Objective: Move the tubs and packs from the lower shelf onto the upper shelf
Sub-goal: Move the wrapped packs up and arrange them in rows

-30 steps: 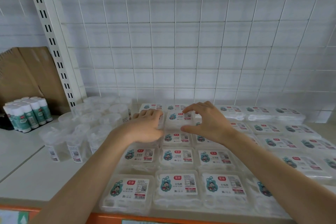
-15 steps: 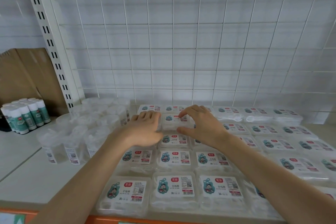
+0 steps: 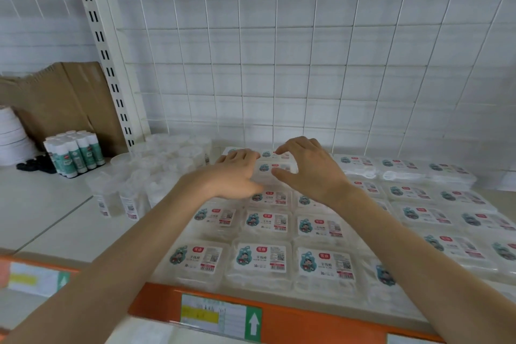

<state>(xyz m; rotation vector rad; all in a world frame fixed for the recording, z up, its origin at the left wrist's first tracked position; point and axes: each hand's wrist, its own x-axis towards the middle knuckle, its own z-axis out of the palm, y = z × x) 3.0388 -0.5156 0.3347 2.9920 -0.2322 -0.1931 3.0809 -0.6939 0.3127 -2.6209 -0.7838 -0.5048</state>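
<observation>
Head view, upper shelf point(image 3: 55, 220).

- Task items: labelled flat packs laid in rows across the shelf from centre out to 3 o'clock. Clear tubs point(image 3: 156, 173) grouped at 9 o'clock of the packs, just beside them.
- Pack point(image 3: 272, 169) in hand sits toward 12 o'clock of the block, one row short of the wire grid back point(image 3: 279, 50), level with its neighbours.
- Left hand point(image 3: 234, 173): fingers fairly straight, laid against the pack's 9 o'clock edge, pressing rather than gripping.
- Right hand point(image 3: 310, 170): thumb and forefinger arched round the pack's 3 o'clock side, pinching it.

Change over the last second: very little. Both hands stay on the same pack and it remains in the same slot. Mostly the viewpoint has shifted, so more of the orange shelf lip point(image 3: 307, 313) shows at 6 o'clock.

Judgement: the pack looks seated and is being squared into line. This placement is nearly finished, with release not yet made. The lower shelf is out of view, so I cannot tell how much stock remains.

Off-task: glue sticks point(image 3: 74, 153) and cardboard point(image 3: 64, 98) at 10 o'clock, well apart from the packs.
</observation>
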